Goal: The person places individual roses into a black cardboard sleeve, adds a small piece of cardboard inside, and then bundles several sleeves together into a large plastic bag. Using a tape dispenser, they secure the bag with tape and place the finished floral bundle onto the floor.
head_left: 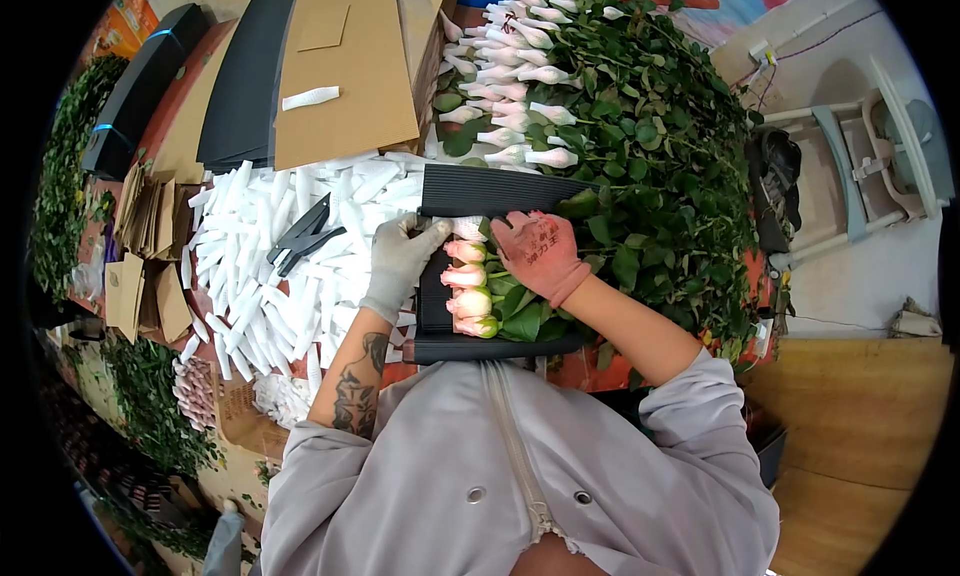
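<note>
My left hand (403,258), in a pale glove, pinches the end of a white mesh sleeve (464,228) that covers a rose head. Close by on the right, my right hand (540,254), in a pink-red glove, closes around the base of that sleeved rose, its fingertips partly hidden. Below the sleeve, several bare pink roses (470,303) lie in a column, heads to the left and leafy stems to the right. They rest on a black corrugated sheet (434,311) whose upper flap (500,190) stands beyond my hands.
Loose white mesh sleeves (250,276) heap on the left, with a black stapler (305,238) on top. Behind lie cardboard sheets (350,86) and black sheets (243,86). Sleeved roses (515,66) with thick foliage (650,126) fill the back right. A folding chair (845,166) stands at right.
</note>
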Demonstrator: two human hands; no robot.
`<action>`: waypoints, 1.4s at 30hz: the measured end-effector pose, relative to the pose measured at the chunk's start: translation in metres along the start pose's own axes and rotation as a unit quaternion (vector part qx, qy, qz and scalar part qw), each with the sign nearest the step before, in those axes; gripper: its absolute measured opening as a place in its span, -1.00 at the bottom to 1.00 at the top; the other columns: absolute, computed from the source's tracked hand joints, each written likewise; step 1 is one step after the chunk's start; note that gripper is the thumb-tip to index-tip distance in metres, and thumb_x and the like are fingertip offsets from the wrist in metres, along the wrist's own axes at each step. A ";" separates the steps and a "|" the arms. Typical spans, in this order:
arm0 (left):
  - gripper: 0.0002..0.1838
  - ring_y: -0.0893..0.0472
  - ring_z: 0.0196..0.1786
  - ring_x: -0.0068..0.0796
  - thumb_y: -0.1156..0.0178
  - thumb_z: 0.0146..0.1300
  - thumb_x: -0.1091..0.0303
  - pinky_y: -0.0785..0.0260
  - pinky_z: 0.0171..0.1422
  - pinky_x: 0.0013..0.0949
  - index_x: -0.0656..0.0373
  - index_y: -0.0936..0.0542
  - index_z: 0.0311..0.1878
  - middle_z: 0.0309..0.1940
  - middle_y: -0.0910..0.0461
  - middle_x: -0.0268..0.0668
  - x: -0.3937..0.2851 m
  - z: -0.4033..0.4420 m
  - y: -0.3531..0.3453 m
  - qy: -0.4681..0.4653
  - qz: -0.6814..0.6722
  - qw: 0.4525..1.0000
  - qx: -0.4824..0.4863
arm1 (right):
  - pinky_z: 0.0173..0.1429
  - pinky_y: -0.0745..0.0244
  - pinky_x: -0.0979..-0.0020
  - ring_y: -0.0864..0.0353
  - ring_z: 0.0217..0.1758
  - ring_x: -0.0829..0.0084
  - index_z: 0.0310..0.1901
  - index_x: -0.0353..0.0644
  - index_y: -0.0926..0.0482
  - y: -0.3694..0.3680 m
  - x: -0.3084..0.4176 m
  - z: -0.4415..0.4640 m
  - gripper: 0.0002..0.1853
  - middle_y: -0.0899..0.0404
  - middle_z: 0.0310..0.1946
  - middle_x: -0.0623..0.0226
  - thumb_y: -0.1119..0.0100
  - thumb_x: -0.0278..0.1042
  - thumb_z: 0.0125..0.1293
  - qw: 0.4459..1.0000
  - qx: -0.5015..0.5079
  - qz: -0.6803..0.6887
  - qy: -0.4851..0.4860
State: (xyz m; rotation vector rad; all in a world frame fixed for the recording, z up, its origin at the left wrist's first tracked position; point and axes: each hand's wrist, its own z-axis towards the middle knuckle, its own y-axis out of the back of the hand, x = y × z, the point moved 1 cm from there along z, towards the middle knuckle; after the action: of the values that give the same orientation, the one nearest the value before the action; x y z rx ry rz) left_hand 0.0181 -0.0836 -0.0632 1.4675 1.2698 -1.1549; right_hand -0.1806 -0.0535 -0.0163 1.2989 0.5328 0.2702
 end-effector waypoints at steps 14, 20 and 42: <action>-0.75 -0.33 -0.52 -0.71 -0.30 0.15 0.29 -0.23 -0.44 -0.55 0.33 -0.58 -0.42 -0.58 -0.49 -0.47 -0.001 -0.016 0.010 -0.016 -0.021 0.998 -0.057 | -0.17 -0.42 0.34 -0.57 -0.25 0.36 -0.13 0.00 -0.51 0.006 -0.006 -0.002 -0.70 -0.55 -0.26 0.42 -0.13 -0.12 0.09 0.998 0.026 0.033 -0.045; -0.75 -0.38 -0.52 -0.69 -0.28 0.17 0.27 -0.28 -0.39 -0.57 0.32 -0.59 -0.35 -0.55 -0.51 -0.43 0.002 -0.025 0.034 -0.007 0.015 0.999 -0.052 | -0.29 -0.40 0.41 -0.55 -0.36 0.37 -0.32 -0.05 -0.46 -0.007 -0.006 -0.004 -0.84 -0.48 -0.45 0.39 -0.09 -0.26 0.04 0.997 -0.023 0.062 -0.025; -0.59 -0.58 -0.24 -0.44 -0.16 0.18 0.28 -0.42 -0.16 -0.41 0.29 -0.47 0.05 -0.13 -0.56 -0.25 -0.053 -0.061 -0.003 -0.151 0.240 0.950 0.129 | -0.31 -0.42 0.30 -0.57 -0.33 0.31 -0.31 -0.09 -0.46 0.016 -0.017 -0.001 -0.84 -0.50 -0.42 0.33 -0.08 -0.28 0.06 0.990 0.123 0.065 -0.002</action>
State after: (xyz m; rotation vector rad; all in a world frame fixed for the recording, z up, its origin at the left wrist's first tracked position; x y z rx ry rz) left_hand 0.0191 -0.0351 0.0011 1.5971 0.5238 -1.1775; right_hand -0.1939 -0.0570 0.0033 1.5774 0.4896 0.3174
